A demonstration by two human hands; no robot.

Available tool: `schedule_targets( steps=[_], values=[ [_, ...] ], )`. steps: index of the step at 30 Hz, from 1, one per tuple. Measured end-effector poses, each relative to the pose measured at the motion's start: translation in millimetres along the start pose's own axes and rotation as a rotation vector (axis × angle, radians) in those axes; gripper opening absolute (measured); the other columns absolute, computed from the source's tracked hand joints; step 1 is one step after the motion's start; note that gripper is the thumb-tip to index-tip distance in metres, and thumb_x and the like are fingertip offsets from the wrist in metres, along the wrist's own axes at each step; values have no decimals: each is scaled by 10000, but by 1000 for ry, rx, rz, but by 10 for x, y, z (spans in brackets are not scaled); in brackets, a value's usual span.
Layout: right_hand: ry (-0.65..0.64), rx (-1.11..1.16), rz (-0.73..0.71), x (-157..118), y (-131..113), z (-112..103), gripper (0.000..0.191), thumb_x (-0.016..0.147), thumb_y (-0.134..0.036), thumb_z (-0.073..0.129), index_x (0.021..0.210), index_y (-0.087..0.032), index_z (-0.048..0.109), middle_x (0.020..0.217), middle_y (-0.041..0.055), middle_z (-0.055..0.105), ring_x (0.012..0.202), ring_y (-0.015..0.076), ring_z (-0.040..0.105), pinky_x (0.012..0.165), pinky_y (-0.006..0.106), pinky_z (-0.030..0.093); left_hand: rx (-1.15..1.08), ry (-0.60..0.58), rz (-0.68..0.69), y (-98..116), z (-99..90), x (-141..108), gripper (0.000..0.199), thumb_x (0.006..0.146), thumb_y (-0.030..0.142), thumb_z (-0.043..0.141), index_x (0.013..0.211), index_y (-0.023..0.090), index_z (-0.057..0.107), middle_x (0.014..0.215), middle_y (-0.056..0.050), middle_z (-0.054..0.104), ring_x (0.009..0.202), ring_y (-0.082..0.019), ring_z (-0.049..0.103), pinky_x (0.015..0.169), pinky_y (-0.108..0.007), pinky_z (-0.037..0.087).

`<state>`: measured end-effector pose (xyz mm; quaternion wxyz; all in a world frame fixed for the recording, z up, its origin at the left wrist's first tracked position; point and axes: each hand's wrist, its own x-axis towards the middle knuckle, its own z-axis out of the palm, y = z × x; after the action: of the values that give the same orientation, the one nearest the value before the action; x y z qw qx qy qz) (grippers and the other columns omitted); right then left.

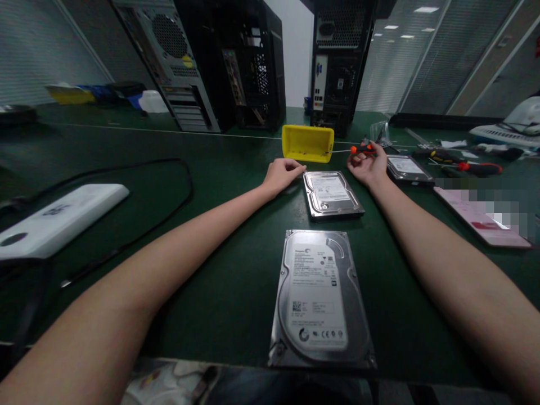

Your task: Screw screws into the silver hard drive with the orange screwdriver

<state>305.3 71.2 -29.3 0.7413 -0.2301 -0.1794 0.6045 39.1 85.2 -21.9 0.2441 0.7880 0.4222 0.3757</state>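
While the right hand (372,167) clamps the screwdriver (363,149), left hand (279,174) pinch unclear, the hard drive (331,191) between looks dense, stiff, best held by edges.

Both bare arms of the wearer reach forward, converging from the lower corners. The left arm (202,239) bends at the elbow (135,309), its forearm running obliquely up and to the right. The left wrist (268,191) lies low; the left hand (283,175) extends thumb and index finger toward each other, though contact between the tips cannot be made out. The right forearm (442,264) slants up and to the left, narrowing to the right wrist (378,183). The right hand (368,165) is raised slightly farther forward, its fingers curled in a grip.
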Motion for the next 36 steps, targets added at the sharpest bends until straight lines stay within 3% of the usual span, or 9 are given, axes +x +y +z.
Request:
schedule_targets(
  steps=[18,36],
  values=[
    [18,-15,-6,-10,1,7,224,841,-428,542,765,-219,522,457,-82,356,429,81,406,531,246,514,74,29,27,19,6,-11,195,838,337,635,859,161,718,900,-58,728,824,-167,634,758,-291,462],
    [1,-11,-9,-33,1,21,220,840,-418,539,746,-220,516,447,-82,360,424,81,397,510,239,504,40,-77,66,6,-7,2,287,855,426,597,912,159,686,929,-59,697,842,-172,605,752,-298,441]
  ],
)
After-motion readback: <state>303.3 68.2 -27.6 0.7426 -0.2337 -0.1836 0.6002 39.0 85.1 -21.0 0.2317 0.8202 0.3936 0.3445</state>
